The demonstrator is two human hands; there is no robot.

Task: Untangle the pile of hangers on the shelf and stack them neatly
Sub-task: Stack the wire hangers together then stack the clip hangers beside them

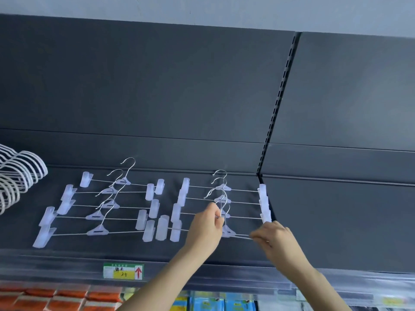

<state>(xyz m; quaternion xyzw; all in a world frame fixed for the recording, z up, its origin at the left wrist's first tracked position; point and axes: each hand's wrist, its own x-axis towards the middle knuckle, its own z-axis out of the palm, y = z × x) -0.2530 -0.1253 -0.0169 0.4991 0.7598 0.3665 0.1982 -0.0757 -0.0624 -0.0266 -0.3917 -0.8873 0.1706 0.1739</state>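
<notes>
- Biggest risk: the hook (221,207) that the person's left hand (207,230) pinches sits right in among the hooks behind it. A quick pull could snag them and drag the right row (224,189) crooked.
- The right hand (278,241) is closed round the front hanger (228,232) at the right end of its wire bar (241,235). The clip there is probably under the fingers, hard to tell.
- The hands are apart, both on that one hanger.
- The hangers have frosted plastic clips, thin metal bars and silver hooks. They lie flat on the dark shelf (134,249) in two overlapping rows, with the left row (101,212) staggered beside it.
</notes>
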